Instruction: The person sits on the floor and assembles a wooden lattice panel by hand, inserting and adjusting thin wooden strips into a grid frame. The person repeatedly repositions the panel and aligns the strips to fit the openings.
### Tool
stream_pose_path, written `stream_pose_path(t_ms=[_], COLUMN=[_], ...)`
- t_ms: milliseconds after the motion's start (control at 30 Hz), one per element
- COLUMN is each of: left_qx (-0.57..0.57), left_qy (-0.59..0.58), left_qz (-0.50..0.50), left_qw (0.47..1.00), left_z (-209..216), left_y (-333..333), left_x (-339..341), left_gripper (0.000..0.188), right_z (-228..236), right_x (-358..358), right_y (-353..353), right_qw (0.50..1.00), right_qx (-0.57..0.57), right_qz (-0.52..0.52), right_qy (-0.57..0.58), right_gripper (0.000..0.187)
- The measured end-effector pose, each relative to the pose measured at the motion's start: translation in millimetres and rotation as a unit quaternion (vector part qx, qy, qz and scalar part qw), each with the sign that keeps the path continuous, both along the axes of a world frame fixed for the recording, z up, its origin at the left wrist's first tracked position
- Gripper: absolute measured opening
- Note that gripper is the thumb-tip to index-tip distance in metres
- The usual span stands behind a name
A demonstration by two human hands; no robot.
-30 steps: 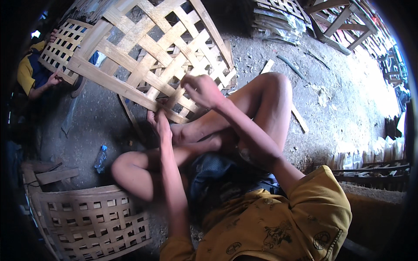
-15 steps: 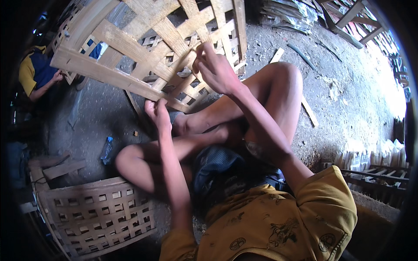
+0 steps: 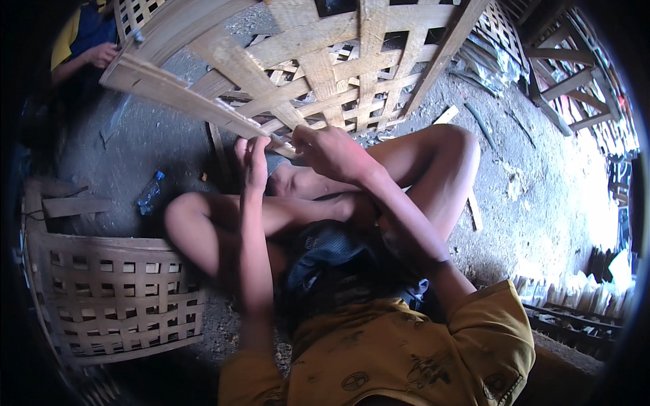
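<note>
A large panel of interwoven wooden slats [image 3: 330,68] in a wooden frame stands tilted in front of me. My left hand [image 3: 254,162] is closed on the near end of the panel's lower frame bar [image 3: 196,98], thumb and fingers on either side of it. Just to the right, my right hand [image 3: 333,154] is closed, its curled fingers at the lower end of a slat beside that bar. The back of the hand partly hides the fingertips and what they pinch.
My bent legs [image 3: 433,166] lie under the panel. A woven wooden crate [image 3: 122,291] stands at left, with a plastic bottle [image 3: 150,193] behind it. Loose wood strips [image 3: 475,211] lie on the floor at right. Another person's hand [image 3: 101,55] shows at far left.
My right hand has moved down from the middle of the lattice to the lower bar, close to my left hand. The panel appears farther right, and the whole view has shifted.
</note>
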State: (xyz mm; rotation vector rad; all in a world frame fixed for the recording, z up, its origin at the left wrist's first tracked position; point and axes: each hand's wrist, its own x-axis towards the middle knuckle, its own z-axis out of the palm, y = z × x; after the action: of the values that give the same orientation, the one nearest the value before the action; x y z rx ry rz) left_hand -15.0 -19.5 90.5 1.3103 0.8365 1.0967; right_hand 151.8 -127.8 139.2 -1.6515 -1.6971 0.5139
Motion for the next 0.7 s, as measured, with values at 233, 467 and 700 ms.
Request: stream_pose_path(t_ms=[233,467,700], left_qx=[0.029,0.062,0.085], left_qy=[0.057,0.054,0.037], left_qz=[-0.049,-0.078,-0.105], left_qw=[0.997,0.994,0.99], left_z=[1,4,-29], left_y=[2,2,22], left_x=[-4,-3,0], left_gripper=[0.035,0.033,0.038], right_z=[-23,-40,-60], right_x=[-20,-35,-40], right_y=[8,14,18], right_qw=[0.994,0.99,0.991], right_qx=[0.021,0.03,0.05], right_qz=[-0.109,-0.131,-0.124], right_qy=[-0.02,-0.032,0.009], right_gripper=[0.016,0.011,0.009])
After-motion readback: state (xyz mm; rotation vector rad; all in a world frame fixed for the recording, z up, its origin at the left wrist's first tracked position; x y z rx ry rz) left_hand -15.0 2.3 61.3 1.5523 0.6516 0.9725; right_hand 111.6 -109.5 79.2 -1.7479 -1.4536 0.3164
